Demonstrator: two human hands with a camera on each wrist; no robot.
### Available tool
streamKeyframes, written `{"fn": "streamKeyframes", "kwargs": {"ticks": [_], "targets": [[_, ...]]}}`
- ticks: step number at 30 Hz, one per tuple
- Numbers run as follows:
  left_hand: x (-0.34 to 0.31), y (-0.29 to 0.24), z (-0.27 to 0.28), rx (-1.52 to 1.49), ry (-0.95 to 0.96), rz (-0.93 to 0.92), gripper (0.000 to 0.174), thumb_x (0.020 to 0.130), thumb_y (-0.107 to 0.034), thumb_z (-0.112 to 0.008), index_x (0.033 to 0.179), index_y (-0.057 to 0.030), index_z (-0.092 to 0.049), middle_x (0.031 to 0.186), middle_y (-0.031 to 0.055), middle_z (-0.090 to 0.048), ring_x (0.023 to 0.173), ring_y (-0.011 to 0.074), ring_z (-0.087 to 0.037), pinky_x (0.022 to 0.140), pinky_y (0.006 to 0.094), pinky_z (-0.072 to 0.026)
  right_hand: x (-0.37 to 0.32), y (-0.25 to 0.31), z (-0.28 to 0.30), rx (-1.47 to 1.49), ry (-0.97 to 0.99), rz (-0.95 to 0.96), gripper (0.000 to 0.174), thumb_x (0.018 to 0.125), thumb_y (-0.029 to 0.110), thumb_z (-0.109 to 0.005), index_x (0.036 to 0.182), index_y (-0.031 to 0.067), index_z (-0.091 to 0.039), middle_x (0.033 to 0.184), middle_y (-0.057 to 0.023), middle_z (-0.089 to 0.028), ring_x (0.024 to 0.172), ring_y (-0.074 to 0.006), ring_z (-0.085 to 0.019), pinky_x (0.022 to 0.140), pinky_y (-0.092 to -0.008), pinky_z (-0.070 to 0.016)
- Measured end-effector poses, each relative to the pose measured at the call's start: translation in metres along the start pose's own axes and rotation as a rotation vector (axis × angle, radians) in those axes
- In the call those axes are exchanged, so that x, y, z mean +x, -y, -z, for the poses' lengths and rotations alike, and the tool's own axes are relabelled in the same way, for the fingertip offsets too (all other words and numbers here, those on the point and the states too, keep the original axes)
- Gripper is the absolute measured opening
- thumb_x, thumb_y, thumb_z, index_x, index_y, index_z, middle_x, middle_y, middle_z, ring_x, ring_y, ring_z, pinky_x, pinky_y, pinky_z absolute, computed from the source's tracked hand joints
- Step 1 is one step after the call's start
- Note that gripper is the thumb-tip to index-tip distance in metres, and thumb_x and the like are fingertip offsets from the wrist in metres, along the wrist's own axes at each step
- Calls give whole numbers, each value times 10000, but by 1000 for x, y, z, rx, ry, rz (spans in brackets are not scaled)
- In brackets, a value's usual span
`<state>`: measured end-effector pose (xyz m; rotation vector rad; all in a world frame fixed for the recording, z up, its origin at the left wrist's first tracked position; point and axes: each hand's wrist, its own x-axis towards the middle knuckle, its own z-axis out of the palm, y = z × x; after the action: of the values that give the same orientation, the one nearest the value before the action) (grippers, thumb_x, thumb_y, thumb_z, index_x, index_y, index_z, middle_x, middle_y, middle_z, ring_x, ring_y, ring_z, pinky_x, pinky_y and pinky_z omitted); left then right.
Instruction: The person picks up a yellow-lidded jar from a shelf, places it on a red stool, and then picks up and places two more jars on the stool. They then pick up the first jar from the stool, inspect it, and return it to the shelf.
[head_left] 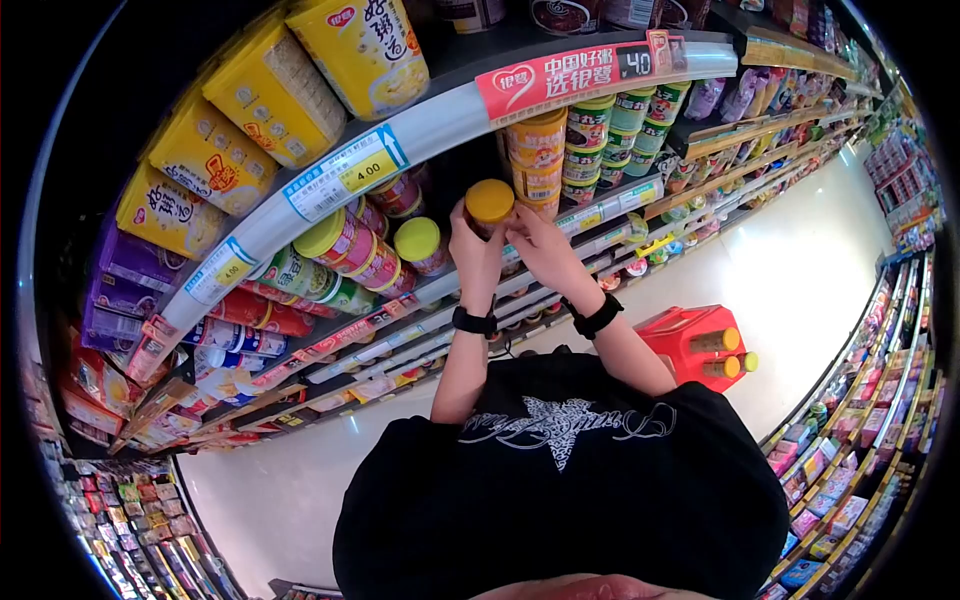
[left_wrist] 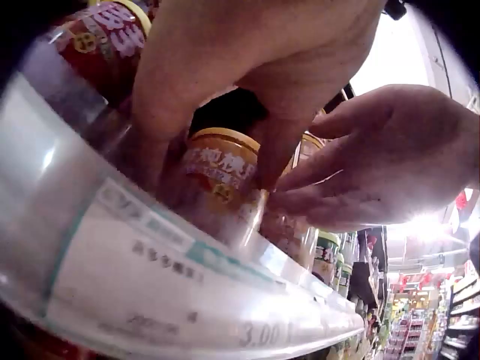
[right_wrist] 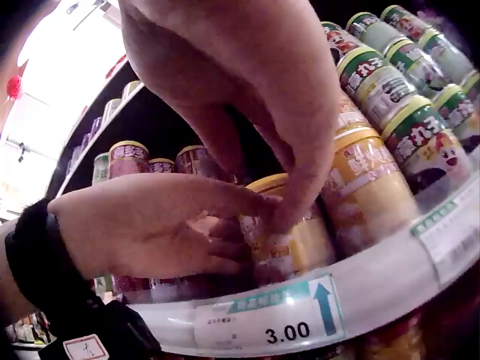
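A yellow-lidded jar (head_left: 490, 201) stands at the front of a shelf, its orange label (left_wrist: 221, 169) visible in the left wrist view. My left hand (head_left: 474, 258) grips it, thumb and fingers around its sides. At the jar's right side, my right hand (head_left: 545, 250) touches it with fairly straight fingers; the left wrist view shows that palm (left_wrist: 382, 157) partly turned to the camera. In the right wrist view, the right fingertips (right_wrist: 289, 214) lie by the lid's rim, and the left hand (right_wrist: 150, 225) reaches in from the left.
Stacked orange jars (head_left: 535, 150) and green-labelled cans (head_left: 588, 140) stand to the right. Left are more jars (head_left: 422, 243) and yellow cartons (head_left: 275, 90) above. A price rail (right_wrist: 375, 274) edges the shelf. A red basket (head_left: 655, 325) holding several yellow-lidded jars is at the lower right.
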<state>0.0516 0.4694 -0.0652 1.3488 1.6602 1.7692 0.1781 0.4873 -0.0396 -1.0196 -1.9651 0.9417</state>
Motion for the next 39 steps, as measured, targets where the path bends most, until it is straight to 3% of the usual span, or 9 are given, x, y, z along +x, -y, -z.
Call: {"fn": "streamKeyframes", "kwargs": {"ticks": [7,10,17,20,24,27,29,30,39], "targets": [[2,-8,10,12,91,145,650,764,-92,-758,1289,32,-396,1149,194,-596,1077,257,-603,915,339,-481,-2,-5,-7,70,-57,-5,477,896,120,-583,1293,-60,-391,1002,-207,-603,932,-282,-627,806,-347,-492],[-4,2,12,30,123,43,672,765,-83,-752,1310,32,-376,1174,198,-580,1114,248,-582,925,334,-475,-3,-2,-2,98,-47,-15,465,899,130,-591,1278,-57,-396,982,-193,-612,917,-274,-635,797,-344,-494],[-15,-29,13,171,59,84,760,737,-121,-767,1356,20,-350,1200,189,-515,1112,306,-518,942,392,-423,-10,-4,14,161,10,-94,423,866,173,-626,1200,-28,-460,976,-197,-632,894,-332,-622,761,-381,-486],[-24,-53,0,390,-158,-92,761,722,-132,-771,1359,-23,-369,1061,134,-474,1013,278,-425,899,402,-364,-16,0,32,261,-42,-149,349,891,151,-613,1184,0,-499,948,-138,-638,871,-226,-631,758,-322,-495],[-32,-78,-33,285,-189,-182,623,766,-101,-741,1306,-32,-438,1011,57,-479,896,166,-448,816,301,-385,-26,-20,61,294,-92,-167,298,904,124,-602,1161,-7,-524,966,-99,-638,886,-151,-614,767,-280,-487],[-48,-87,-72,-22,33,-136,546,792,-67,-710,1277,-30,-462,964,40,-508,853,141,-461,797,288,-397,-39,-29,95,308,-124,-207,221,914,100,-573,1093,-29,-565,929,-73,-644,868,-120,-605,758,-256,-478],[-58,-92,-102,-112,181,-151,473,818,-61,-683,1248,-29,-487,953,35,-544,834,119,-498,766,266,-423,-51,-56,113,349,-238,-174,217,887,128,-610,1046,-19,-591,880,-120,-672,785,-172,-641,711,-293,-498],[-62,-93,-117,-131,250,-108,474,818,-61,-682,1249,-32,-488,962,37,-556,838,117,-511,761,264,-431,-58,-66,127,419,-232,-284,211,889,127,-607,1044,-16,-594,876,-107,-672,785,-156,-640,709,-282,-497],[-128,-92,-256,-326,814,287,433,825,-74,-678,1224,-44,-512,1008,58,-596,844,108,-562,771,264,-466,-160,-150,247,294,-650,-396,211,889,139,-593,1028,-19,-615,860,-82,-661,776,-141,-619,714,-278,-492]]}}
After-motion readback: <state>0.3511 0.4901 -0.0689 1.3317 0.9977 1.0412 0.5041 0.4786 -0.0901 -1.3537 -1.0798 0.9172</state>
